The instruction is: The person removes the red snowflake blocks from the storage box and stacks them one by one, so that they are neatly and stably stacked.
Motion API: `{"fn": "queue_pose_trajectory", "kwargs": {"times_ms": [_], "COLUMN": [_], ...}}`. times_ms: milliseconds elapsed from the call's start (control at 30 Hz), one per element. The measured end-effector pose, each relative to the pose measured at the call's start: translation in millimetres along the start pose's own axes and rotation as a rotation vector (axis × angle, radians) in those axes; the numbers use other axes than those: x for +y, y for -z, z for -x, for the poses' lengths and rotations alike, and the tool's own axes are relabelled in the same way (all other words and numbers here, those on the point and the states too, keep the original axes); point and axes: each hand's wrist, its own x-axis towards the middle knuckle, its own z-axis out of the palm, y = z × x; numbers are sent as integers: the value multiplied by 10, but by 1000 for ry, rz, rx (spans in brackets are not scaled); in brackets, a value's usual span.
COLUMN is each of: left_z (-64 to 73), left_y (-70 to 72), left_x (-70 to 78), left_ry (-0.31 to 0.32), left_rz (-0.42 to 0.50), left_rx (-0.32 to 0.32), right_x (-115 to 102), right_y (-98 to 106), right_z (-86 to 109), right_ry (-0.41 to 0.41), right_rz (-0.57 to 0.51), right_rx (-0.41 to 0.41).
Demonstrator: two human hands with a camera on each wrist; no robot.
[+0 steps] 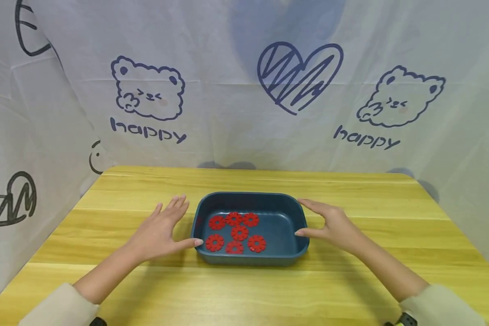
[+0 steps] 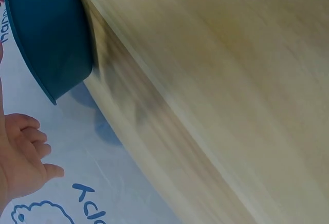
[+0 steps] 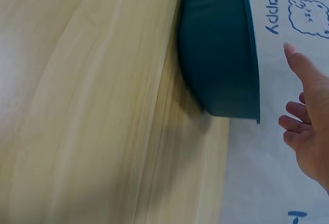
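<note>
A dark teal rectangular bin [image 1: 279, 237] stands on the wooden table, holding several red notched plastic discs [image 1: 239, 233] that lie mostly in its left half. My left hand [image 1: 159, 233] is at the bin's left end, fingers spread and thumb tip over the rim. On the opposite side, my right hand [image 1: 334, 224] has its thumb over the right rim and its fingers by the far right corner. Both wrist views show the bin's outer wall [image 2: 49, 34] with a gap to the left palm [image 2: 23, 165] and the right palm [image 3: 313, 147]; neither hand grips it.
The wooden table [image 1: 252, 290] runs out around the bin on all sides. Behind it hangs a white cloth [image 1: 224, 117] with drawn bears, a heart and the word "happy"; more cloth hangs at the left and right.
</note>
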Motion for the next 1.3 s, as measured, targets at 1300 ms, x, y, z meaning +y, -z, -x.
{"fn": "queue_pose_trajectory", "kwargs": {"times_ms": [1300], "left_z": [-80], "left_y": [33], "left_x": [153], "left_ry": [30], "left_rz": [46], "left_rx": [-182], "right_x": [-213], "right_y": [-570], "right_z": [-524], "right_ry": [64], "right_rz": [-12], "right_rx": [-399]}}
